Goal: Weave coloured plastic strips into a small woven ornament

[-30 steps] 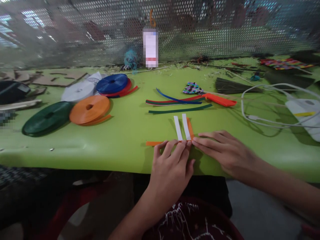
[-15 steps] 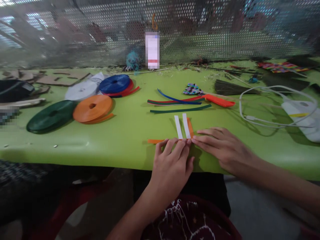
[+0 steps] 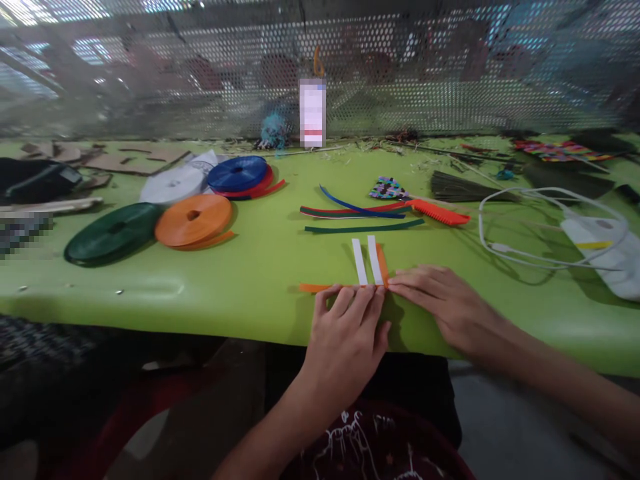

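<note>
An orange strip lies along the front of the table, and its right end turns away from me at a corner. Two white strips stand out from it side by side, pointing to the back. My left hand presses the orange strip and the lower ends of the white ones under its bent fingertips. At the corner, my right hand grips the orange strip with its fingers together; its thumb is hidden. Just beyond lie a green strip, a blue strip and a bundle of red and green strips.
Rolls of strip lie on the left: green, orange, white and blue. An orange-red cutter, a woven piece and a white cable are at the right. Perforated metal stands behind.
The whole view has shifted slightly, so the table appears lower. My right fingers look a little closer together at the corner. Both hands stay on the orange strip.
</note>
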The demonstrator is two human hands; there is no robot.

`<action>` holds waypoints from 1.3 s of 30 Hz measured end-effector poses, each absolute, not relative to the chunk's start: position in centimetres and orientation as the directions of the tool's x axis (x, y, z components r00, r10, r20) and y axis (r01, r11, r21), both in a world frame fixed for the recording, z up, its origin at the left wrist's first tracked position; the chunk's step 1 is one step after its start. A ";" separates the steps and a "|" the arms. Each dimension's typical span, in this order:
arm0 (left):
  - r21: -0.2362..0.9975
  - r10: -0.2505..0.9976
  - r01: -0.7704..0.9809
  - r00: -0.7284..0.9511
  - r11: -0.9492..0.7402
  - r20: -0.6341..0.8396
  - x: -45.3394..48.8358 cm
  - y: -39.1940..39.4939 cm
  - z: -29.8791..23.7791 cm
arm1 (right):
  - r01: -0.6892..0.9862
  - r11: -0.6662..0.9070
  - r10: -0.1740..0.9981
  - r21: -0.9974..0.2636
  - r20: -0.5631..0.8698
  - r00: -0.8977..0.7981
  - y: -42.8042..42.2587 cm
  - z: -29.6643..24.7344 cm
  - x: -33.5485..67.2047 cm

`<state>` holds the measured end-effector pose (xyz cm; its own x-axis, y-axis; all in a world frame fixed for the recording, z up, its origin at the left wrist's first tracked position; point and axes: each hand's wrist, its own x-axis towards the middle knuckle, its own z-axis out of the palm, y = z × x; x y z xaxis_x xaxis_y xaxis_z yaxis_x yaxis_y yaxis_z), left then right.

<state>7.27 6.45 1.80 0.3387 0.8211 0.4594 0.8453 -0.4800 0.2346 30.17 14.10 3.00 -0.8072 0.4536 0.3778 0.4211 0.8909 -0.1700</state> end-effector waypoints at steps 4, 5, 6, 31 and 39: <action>0.233 0.823 0.847 0.337 -0.477 0.458 7.3 6.5 1.8 | 0.454 0.887 0.453 -0.083 0.338 -0.825 13.2 3.2 29.7; 0.235 0.823 0.846 0.338 -0.478 0.456 7.3 6.5 1.7 | 0.460 0.886 0.453 -0.064 0.337 -0.825 13.0 3.3 29.5; 0.234 0.822 0.845 0.341 -0.481 0.457 7.3 6.5 1.7 | 0.465 0.883 0.455 -0.056 0.338 -0.824 12.9 3.4 29.4; -0.016 0.762 0.830 0.519 -0.558 0.387 7.5 7.9 4.1 | 0.435 0.892 0.442 -0.121 0.431 -0.787 13.5 3.3 27.7; -0.022 0.761 0.816 0.547 -0.577 0.348 7.3 8.1 4.4 | 0.465 0.864 0.501 -0.194 0.437 -0.747 13.1 3.4 27.8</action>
